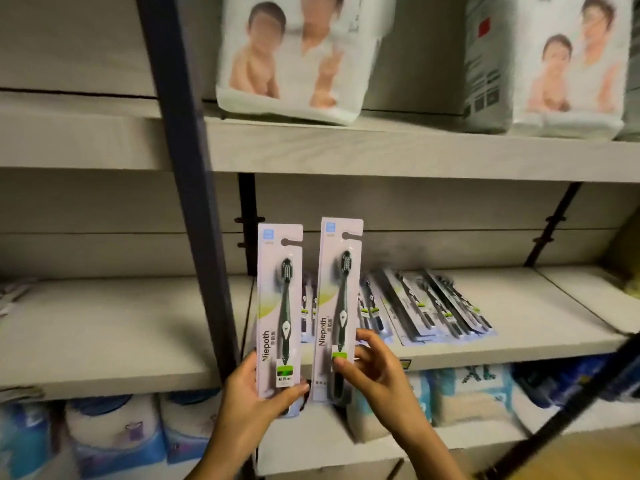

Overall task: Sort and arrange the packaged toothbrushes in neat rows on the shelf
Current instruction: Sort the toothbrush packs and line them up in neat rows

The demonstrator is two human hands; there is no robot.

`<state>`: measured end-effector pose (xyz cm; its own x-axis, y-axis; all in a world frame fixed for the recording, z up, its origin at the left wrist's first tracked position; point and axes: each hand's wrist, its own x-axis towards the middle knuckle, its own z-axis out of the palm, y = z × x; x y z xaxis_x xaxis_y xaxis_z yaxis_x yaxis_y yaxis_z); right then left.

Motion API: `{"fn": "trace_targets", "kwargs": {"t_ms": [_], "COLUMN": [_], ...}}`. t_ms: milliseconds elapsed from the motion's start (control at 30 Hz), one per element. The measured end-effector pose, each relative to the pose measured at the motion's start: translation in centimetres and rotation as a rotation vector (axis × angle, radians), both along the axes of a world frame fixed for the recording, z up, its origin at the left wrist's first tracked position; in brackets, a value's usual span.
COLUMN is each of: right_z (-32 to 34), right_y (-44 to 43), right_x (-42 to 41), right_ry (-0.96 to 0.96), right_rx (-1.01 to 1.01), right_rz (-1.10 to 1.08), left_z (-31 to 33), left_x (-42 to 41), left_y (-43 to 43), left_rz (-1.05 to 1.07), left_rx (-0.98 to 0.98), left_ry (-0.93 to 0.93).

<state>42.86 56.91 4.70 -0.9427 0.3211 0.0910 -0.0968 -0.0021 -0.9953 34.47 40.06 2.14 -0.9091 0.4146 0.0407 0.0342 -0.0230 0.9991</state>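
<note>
Holding two long, flat packaged toothbrushes upright in front of the middle shelf (pixel 519 341), the person gripped one in each hand. The left hand (pixel 249 396) clamped the bottom end of the left pack (pixel 278 306), thumb laid across the glossy front and the fingers (pixel 242 367) curled behind the card's left edge. The right hand (pixel 381 372) pinched the right pack (pixel 339 299) near its lower end, thumb pressed on the green label and the fingers (pixel 370 339) wrapped round the right edge from behind. Both packs were narrow pale cards with a hooked hang slot at the top and a clear moulded blister over a dark, slim-handled brush with a green-flecked head. They stood side by side, close but apart, the right one higher.

Behind them, more of the same toothbrush packs (pixel 436 306) lay flat on the pale wood-grain board, overlapping in a loosely fanned, slanted row; others sat partly hidden behind the held cards. A dark metal upright (pixel 187 168) crossed the view on the left.

Soft, pillowy white plastic bundles (pixel 294 64) printed with photographs sat on the upper shelf (pixel 381 150). Below, blurred blue-and-white wrapped packs (pixel 114 431) filled the lower shelf.
</note>
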Motion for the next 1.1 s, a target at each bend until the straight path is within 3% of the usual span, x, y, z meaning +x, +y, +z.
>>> {"fn": "trace_targets", "kwargs": {"t_ms": [533, 800, 933, 1100], "right_z": [-1.5, -1.4, -2.5, -5.8], "right_y": [17.7, 29.7, 34.5, 39.5], "right_x": [4.6, 6.0, 5.6, 0.9], "right_ry": [-0.005, -0.088, -0.191, -0.45], "right_rx": [-0.016, 0.04, 0.052, 0.162], "right_rz": [-0.12, -0.005, -0.081, -0.185], "left_z": [0.7, -0.2, -0.5, -0.6], "left_x": [3.6, 6.0, 6.8, 6.8], "left_y": [17.9, 29.5, 32.1, 32.8], "left_rz": [-0.087, 0.019, 0.046, 0.122], "left_rx": [-0.067, -0.066, -0.101, -0.164], "left_ry": [0.054, -0.03, -0.061, -0.087]}}
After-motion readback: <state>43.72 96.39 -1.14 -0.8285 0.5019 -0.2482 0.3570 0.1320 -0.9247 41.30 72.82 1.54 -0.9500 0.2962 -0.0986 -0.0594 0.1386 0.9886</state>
